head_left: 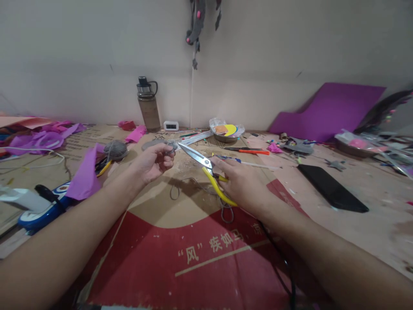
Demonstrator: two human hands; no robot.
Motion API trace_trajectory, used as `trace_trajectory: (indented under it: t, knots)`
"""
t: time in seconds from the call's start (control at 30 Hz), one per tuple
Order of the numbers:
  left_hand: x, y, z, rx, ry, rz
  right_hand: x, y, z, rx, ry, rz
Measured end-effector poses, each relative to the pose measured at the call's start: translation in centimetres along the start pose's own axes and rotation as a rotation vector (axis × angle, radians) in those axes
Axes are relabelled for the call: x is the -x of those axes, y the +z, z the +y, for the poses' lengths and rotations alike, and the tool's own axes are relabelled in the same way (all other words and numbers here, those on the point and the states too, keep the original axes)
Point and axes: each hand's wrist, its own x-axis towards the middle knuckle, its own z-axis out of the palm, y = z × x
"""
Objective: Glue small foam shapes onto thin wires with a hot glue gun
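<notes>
My right hand point(240, 178) is wrapped round the yellow handles of a pair of scissors point(196, 158). Their blades look closed or nearly so, with the tips pointing at my left hand point(157, 162). Thumb and fingers of that hand are pinched on a small tuft of grey yarn point(172, 145); its exact shape is blurred. Between and below the hands, loose loops of grey yarn point(174, 193) lie on the red and brown cardboard point(155, 267). A ball of grey yarn point(116, 150) rests left of my left hand.
A water bottle point(149, 110) and a small white clock point(171, 125) stand by the wall. Behind the scissors sits a metal bowl point(226, 137) of scraps. An orange-handled tool point(254, 151) and black phone point(332, 187) lie right. Purple felt point(88, 176) and a blue-white object point(41, 215) are left.
</notes>
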Motion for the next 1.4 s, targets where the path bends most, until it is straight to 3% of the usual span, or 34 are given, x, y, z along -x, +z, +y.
trace_trajectory:
  t: [0.2, 0.33, 0.57, 0.9, 1.4]
  knots:
    - [-0.1, -0.2, -0.2, -0.108, 0.131, 0.019, -0.2, 0.7, 0.4, -0.187, 0.046, 0.053]
    - [-0.3, -0.5, -0.3, -0.115, 0.142, -0.002, -0.3, 0.3, -0.1, -0.144, 0.063, -0.011]
    - [-0.1, -0.3, -0.4, -0.139, 0.173, -0.011, -0.1, 0.2, -0.1, -0.061, 0.021, 0.012]
    - [0.5, 0.1, -0.7, -0.321, 0.392, -0.06, 0.1, -0.3, -0.4, 0.152, 0.02, 0.022]
    - [0.6, 0.0, -0.8, -0.346, 0.381, -0.093, 0.1, 0.4, 0.1, 0.083, -0.027, 0.029]
